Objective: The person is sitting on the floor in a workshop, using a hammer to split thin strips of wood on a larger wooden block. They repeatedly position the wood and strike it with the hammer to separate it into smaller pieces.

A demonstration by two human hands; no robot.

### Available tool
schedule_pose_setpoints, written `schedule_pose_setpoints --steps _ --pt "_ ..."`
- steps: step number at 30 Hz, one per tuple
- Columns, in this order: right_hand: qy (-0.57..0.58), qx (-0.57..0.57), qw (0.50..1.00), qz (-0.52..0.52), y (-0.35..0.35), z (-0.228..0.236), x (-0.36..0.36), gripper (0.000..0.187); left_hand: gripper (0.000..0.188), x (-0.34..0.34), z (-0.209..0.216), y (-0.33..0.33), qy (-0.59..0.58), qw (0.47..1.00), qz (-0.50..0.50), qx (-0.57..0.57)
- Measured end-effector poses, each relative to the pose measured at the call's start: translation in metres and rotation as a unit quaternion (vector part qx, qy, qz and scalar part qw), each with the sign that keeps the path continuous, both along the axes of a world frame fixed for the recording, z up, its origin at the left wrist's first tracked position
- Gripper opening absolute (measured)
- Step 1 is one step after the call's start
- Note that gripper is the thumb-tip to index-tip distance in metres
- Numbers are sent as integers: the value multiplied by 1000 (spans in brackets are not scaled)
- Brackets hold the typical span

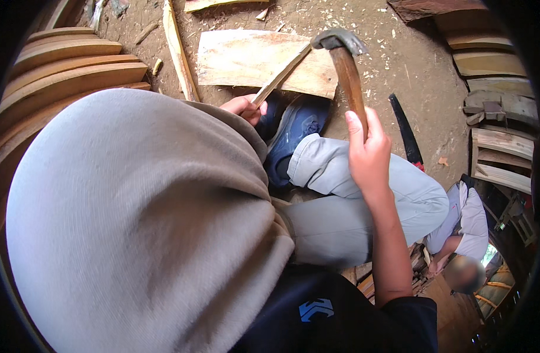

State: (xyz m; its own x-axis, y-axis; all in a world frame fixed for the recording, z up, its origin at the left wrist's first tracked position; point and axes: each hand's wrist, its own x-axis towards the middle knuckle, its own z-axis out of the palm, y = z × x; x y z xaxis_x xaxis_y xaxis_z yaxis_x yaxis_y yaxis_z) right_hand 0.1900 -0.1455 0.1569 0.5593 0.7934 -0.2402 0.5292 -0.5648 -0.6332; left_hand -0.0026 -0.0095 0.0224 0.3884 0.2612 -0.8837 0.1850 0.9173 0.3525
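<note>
My right hand (369, 150) is closed round the wooden handle of a hammer (348, 70). The hammer is raised, and its dark metal head appears above the right end of a flat, pale board (240, 59) on the ground. In my left hand (244, 108) is a thin wooden strip (285, 72), gripped near its lower end. The strip slants up to the right across the board; whether it touches the board I cannot tell. Below the board's near edge is a blue shoe (296, 126) on my foot. Beige-grey cloth (134, 206) hides my left forearm.
Curved planks (75, 76) are stacked at the left, and more timber (494, 65) lines the right. A saw (404, 129) with a dark blade lies right of my knee. A long wood strip (179, 53) and shavings lie on the dirt. Another person (464, 223) is at lower right.
</note>
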Motion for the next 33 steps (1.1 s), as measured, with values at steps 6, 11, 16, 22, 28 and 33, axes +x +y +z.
schedule_pose_setpoints --steps 6,11,16,22,28,33 --pt "-10 32 999 39 -19 -12 -14 22 29 -4 2 4 36 998 -22 47" --pt "-78 -47 994 64 -19 -35 -24 23 38 -22 -8 9 -63 958 -194 199" --pt "-83 29 995 48 -14 -14 -25 24 45 -19 16 24 27 817 -353 455" --pt "-67 55 995 44 -22 -42 -38 27 33 -20 7 24 81 732 -399 547" --pt "-56 73 994 61 -15 -43 -51 29 32 -25 2 17 83 752 -367 541" --pt "-99 -3 992 77 -23 -65 -49 27 33 -25 -2 13 99 755 -352 545"
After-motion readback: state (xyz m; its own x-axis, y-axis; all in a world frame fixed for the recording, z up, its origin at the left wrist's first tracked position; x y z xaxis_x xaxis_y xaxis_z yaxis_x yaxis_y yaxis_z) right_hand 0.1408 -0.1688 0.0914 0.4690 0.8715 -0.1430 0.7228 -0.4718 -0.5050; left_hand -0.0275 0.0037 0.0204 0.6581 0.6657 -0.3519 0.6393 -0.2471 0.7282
